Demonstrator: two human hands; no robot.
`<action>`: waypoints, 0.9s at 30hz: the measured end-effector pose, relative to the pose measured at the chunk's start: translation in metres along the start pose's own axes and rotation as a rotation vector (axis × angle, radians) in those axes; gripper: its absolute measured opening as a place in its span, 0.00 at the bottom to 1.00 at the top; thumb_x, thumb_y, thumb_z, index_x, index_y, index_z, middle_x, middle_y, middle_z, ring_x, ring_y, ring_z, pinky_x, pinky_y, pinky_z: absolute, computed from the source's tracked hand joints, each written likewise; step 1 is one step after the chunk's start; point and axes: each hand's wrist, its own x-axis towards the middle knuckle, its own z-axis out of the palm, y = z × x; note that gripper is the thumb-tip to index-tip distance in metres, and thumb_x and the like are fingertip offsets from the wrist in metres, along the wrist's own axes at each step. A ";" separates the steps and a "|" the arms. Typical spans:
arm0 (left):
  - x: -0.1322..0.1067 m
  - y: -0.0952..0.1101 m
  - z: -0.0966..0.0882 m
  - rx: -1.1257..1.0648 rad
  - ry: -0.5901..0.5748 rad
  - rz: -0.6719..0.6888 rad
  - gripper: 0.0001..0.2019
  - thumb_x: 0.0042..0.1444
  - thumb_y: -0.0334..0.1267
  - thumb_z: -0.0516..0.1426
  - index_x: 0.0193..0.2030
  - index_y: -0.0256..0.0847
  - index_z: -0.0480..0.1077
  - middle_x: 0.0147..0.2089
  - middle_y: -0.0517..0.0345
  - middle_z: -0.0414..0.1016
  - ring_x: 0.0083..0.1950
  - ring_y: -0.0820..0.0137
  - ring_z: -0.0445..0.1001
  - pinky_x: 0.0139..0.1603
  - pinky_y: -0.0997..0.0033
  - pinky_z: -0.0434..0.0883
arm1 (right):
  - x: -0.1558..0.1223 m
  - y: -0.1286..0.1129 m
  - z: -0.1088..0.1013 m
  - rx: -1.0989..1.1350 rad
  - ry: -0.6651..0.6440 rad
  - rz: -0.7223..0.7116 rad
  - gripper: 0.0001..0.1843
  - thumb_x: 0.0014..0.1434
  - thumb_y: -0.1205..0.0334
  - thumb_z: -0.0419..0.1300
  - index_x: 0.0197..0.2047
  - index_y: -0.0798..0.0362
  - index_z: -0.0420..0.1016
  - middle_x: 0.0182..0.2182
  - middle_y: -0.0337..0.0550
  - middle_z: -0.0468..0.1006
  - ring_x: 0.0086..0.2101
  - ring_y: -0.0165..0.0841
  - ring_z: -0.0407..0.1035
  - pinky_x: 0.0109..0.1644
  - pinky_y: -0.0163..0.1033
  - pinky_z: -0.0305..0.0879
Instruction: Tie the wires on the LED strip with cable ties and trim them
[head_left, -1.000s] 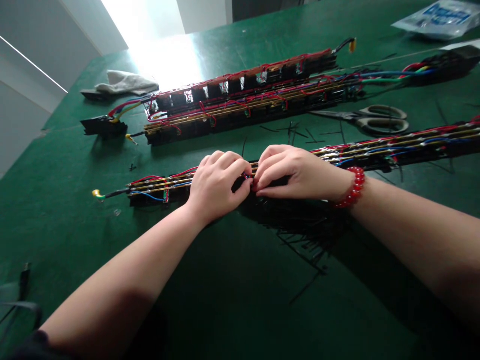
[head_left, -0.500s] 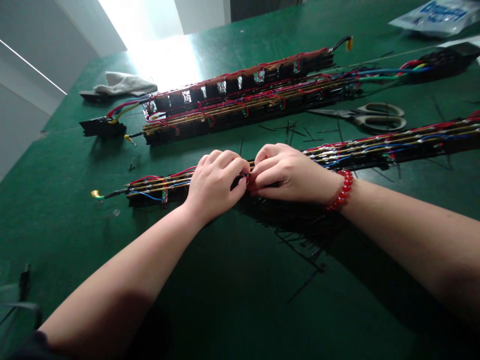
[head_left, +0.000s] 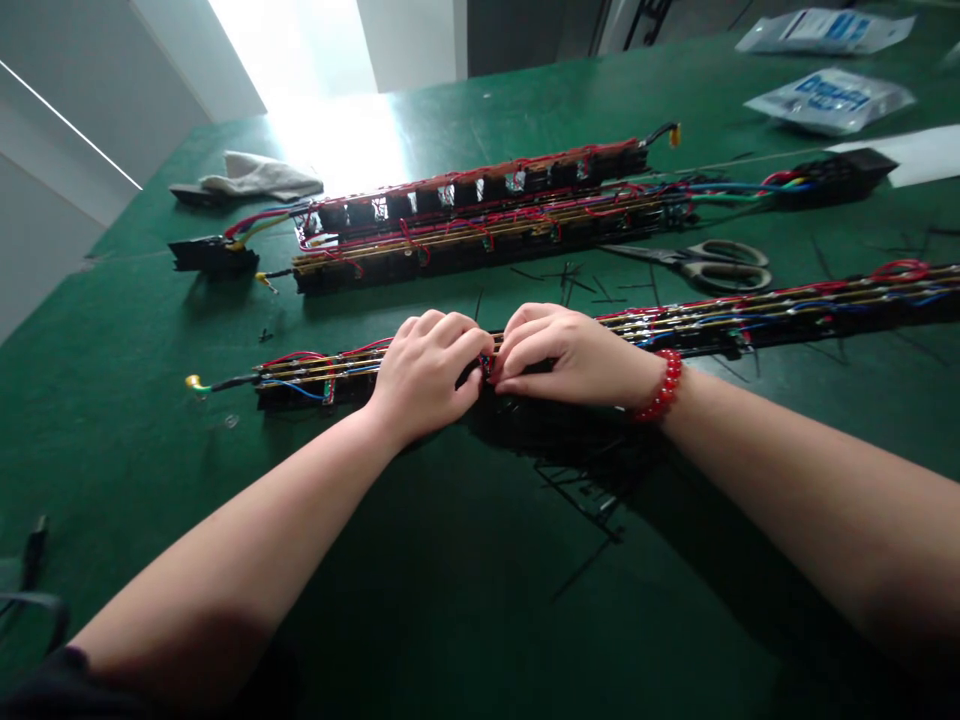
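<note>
At our fingertips: the two hands come close together over the long wired strip point(head_left: 694, 325), beside a small bit of red and blue wire point(head_left: 486, 364).
Left hand: we lay this hand point(head_left: 426, 375) across the strip, palm down, thumb and forefinger curled toward each other; we cannot tell whether they pinch anything.
Right hand: this hand point(head_left: 562, 350) has its thumb and forefinger drawn near each other at the wire; what lies between the tips is too small for us to tell.
Bracelet: we see red beads point(head_left: 664, 385) around the right wrist.
Strip: it runs across the green table point(head_left: 405, 570) beneath both hands and out at the right edge; a yellow-tipped lead point(head_left: 195, 384) sticks out at its left end.
Black slivers: we have a heap point(head_left: 581, 490) on the near side of the strip, with more scattered beyond it.
Scissors: ours point(head_left: 724, 268) lie beyond the strip, blades pointing left.
Farther back: we see a double-row wired assembly point(head_left: 450, 257), with a pale cloth point(head_left: 266, 178) near its left end.
Far right: two plastic packets point(head_left: 829, 100) rest near a white sheet point(head_left: 926, 155).
</note>
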 end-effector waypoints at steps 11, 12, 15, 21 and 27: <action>0.000 0.001 -0.002 -0.029 0.000 -0.014 0.08 0.64 0.36 0.53 0.44 0.44 0.73 0.50 0.53 0.77 0.51 0.59 0.70 0.53 0.57 0.67 | -0.002 -0.013 -0.012 0.151 0.140 0.141 0.14 0.67 0.54 0.61 0.37 0.53 0.81 0.35 0.45 0.83 0.36 0.33 0.74 0.43 0.39 0.69; 0.000 0.001 -0.001 -0.028 -0.004 -0.015 0.07 0.65 0.38 0.54 0.44 0.44 0.74 0.50 0.53 0.77 0.51 0.59 0.70 0.53 0.57 0.67 | -0.003 -0.016 -0.015 0.155 0.141 0.164 0.13 0.66 0.54 0.61 0.35 0.53 0.80 0.34 0.45 0.82 0.35 0.32 0.73 0.41 0.39 0.69; 0.001 -0.001 0.000 -0.023 -0.002 -0.004 0.06 0.65 0.40 0.56 0.45 0.44 0.74 0.50 0.54 0.77 0.51 0.59 0.70 0.52 0.58 0.66 | -0.004 -0.025 -0.021 0.088 -0.018 0.132 0.09 0.64 0.57 0.62 0.37 0.53 0.81 0.33 0.43 0.81 0.33 0.31 0.72 0.38 0.37 0.68; 0.001 -0.002 0.002 -0.019 0.011 0.001 0.06 0.66 0.39 0.56 0.44 0.45 0.74 0.49 0.56 0.77 0.50 0.61 0.70 0.52 0.59 0.65 | -0.006 -0.033 -0.005 -0.351 -0.324 0.003 0.07 0.63 0.66 0.60 0.38 0.53 0.81 0.37 0.44 0.82 0.38 0.36 0.75 0.41 0.41 0.67; 0.001 -0.001 0.001 -0.004 0.018 0.005 0.06 0.66 0.39 0.55 0.44 0.45 0.74 0.49 0.56 0.77 0.50 0.61 0.70 0.52 0.60 0.64 | -0.005 -0.036 0.007 -0.502 -0.342 -0.008 0.07 0.63 0.66 0.60 0.33 0.54 0.77 0.34 0.45 0.81 0.34 0.35 0.72 0.39 0.40 0.64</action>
